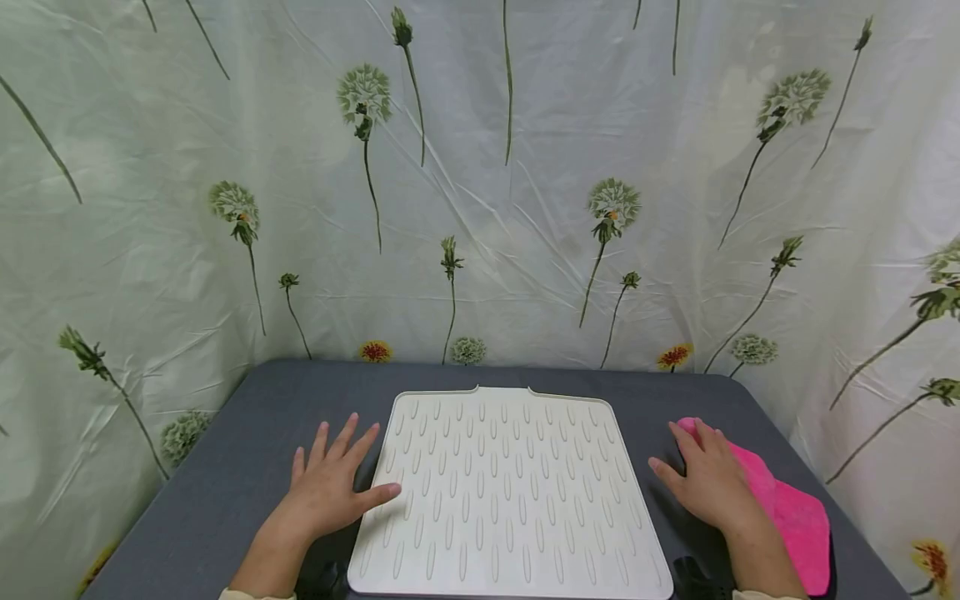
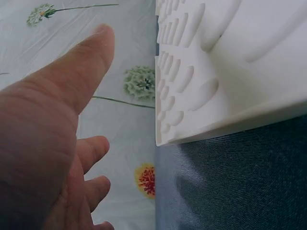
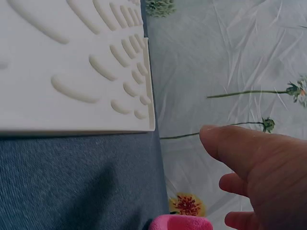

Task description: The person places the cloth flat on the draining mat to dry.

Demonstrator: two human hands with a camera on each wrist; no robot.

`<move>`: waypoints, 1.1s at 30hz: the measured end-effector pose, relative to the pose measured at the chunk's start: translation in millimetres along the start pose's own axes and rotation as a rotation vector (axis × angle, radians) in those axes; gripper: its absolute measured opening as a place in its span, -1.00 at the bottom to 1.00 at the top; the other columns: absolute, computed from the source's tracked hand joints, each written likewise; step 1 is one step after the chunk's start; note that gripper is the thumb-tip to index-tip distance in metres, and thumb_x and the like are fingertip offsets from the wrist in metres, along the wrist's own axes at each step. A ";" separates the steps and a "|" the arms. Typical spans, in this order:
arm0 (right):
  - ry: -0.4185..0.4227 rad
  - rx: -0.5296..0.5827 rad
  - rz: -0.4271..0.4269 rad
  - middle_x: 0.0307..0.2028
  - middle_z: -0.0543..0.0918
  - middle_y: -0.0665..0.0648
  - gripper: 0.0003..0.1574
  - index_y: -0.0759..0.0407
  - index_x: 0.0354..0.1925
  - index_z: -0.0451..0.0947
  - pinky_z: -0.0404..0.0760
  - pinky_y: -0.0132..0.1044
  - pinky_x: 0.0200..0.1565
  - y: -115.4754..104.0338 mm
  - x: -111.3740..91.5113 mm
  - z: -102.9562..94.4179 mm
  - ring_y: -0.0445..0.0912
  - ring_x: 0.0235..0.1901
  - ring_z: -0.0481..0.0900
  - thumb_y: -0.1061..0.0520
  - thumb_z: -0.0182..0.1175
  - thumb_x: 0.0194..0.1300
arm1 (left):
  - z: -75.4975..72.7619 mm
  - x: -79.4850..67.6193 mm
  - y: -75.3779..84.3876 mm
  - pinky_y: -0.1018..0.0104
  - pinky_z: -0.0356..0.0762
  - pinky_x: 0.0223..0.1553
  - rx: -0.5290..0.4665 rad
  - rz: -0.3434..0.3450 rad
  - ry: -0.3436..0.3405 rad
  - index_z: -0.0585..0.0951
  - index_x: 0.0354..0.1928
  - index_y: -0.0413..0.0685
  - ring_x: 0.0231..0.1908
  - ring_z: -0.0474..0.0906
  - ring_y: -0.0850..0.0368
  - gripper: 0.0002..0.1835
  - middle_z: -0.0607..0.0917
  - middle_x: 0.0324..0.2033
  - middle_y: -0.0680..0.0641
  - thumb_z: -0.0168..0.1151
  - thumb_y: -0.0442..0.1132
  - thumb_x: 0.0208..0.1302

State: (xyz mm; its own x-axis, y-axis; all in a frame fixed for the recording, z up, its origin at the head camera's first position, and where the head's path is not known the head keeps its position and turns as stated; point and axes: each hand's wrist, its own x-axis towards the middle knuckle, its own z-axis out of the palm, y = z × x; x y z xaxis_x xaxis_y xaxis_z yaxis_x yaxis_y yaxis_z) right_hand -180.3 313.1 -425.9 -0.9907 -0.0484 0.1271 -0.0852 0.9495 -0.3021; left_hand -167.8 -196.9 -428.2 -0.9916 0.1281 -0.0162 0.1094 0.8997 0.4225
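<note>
Both hands (image 1: pixel 324 492) (image 1: pixel 711 482) palm-down, thumbs splayed inward, flanking white ridged mat (image 1: pixel 501 492)

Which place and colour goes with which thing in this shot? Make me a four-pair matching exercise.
Things:
1. Cloth
2. Mat
3. Table
4. Curtain

Descriptions:
A. white, in the middle
B. pale with printed flowers, at the back
C. pink, on the right
D. dark grey-blue, underneath

Pairs: 1-C, 2-A, 3-D, 4-B
</note>
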 end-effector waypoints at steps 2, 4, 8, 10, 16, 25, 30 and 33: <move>-0.007 -0.001 0.019 0.42 0.07 0.68 -0.04 0.40 0.44 0.23 0.09 0.61 0.27 2.2 -0.1 -2.1 0.70 0.37 0.00 -0.19 0.25 0.39 | 1.1 0.7 -0.9 -0.69 -0.26 0.32 0.002 -0.005 -0.013 0.23 0.58 0.09 0.54 -0.24 -0.58 0.13 0.03 0.61 -0.27 0.32 0.50 0.06; -0.014 -0.004 0.038 0.41 0.05 0.69 -0.03 0.40 0.44 0.20 0.05 0.62 0.27 4.7 0.0 -4.3 0.72 0.37 -0.03 -0.21 0.23 0.39 | 2.3 1.7 -1.7 -0.69 -0.25 0.31 0.009 -0.012 -0.028 0.22 0.58 0.10 0.53 -0.24 -0.60 0.14 0.03 0.61 -0.28 0.32 0.50 0.05; -0.029 -0.010 0.086 0.42 0.01 0.68 0.00 0.38 0.46 0.16 -0.01 0.62 0.28 9.5 -0.2 -9.2 0.71 0.37 -0.05 -0.23 0.21 0.39 | 4.2 3.7 -2.8 -0.71 -0.21 0.30 0.028 -0.036 -0.062 0.20 0.59 0.12 0.51 -0.21 -0.64 0.15 0.02 0.61 -0.29 0.32 0.52 0.03; -0.041 -0.005 0.117 0.43 -0.02 0.67 0.01 0.36 0.47 0.14 -0.04 0.63 0.27 11.6 -0.6 -12.0 0.70 0.37 -0.08 -0.26 0.20 0.39 | 4.4 4.2 -3.0 -0.72 -0.17 0.29 0.029 -0.052 -0.084 0.20 0.59 0.13 0.51 -0.20 -0.65 0.16 0.02 0.61 -0.30 0.32 0.52 0.03; -0.080 0.015 0.198 0.43 -0.10 0.69 0.07 0.36 0.48 0.08 -0.09 0.68 0.22 18.7 -2.5 -20.9 0.72 0.36 -0.15 -0.34 0.14 0.41 | 5.3 5.8 -3.6 -0.74 -0.07 0.23 -0.005 -0.088 -0.146 0.17 0.60 0.12 0.48 -0.14 -0.70 0.18 -0.02 0.61 -0.32 0.36 0.50 0.02; -0.166 0.075 0.362 0.44 -0.29 0.71 0.24 0.33 0.54 -0.14 -0.18 0.69 0.23 35.2 -4.5 -29.8 0.76 0.37 -0.34 -0.44 0.11 0.37 | 7.5 9.8 -3.1 -0.75 0.03 0.19 0.009 -0.092 -0.181 0.19 0.59 0.12 0.42 -0.01 -0.74 0.17 0.04 0.58 -0.38 0.43 0.43 0.00; -0.220 0.105 0.435 0.42 -0.37 0.73 0.34 0.36 0.56 -0.29 -0.17 0.71 0.23 41.8 -6.2 -33.8 0.78 0.35 -0.39 -0.44 0.13 0.34 | 7.8 10.2 -3.0 -0.74 0.02 0.20 -0.001 -0.108 -0.210 0.24 0.57 0.12 0.42 0.02 -0.73 0.16 0.07 0.57 -0.39 0.46 0.42 -0.03; -0.235 0.107 0.444 0.38 -0.36 0.79 0.37 0.42 0.53 -0.32 -0.13 0.69 0.22 45.2 -6.6 -34.7 0.81 0.32 -0.36 -0.45 0.11 0.34 | 7.9 10.6 -3.8 -0.75 0.01 0.20 -0.002 -0.111 -0.228 0.28 0.55 0.10 0.42 0.01 -0.74 0.13 0.08 0.56 -0.40 0.46 0.42 -0.03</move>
State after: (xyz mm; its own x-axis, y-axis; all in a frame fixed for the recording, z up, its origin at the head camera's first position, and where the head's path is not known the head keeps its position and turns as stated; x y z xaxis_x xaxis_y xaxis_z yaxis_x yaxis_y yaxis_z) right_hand -173.9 367.1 -407.6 -0.9297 0.2725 -0.2479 0.3514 0.8577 -0.3752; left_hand -178.2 -195.7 -437.1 -0.9563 0.1200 -0.2665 0.0006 0.9127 0.4087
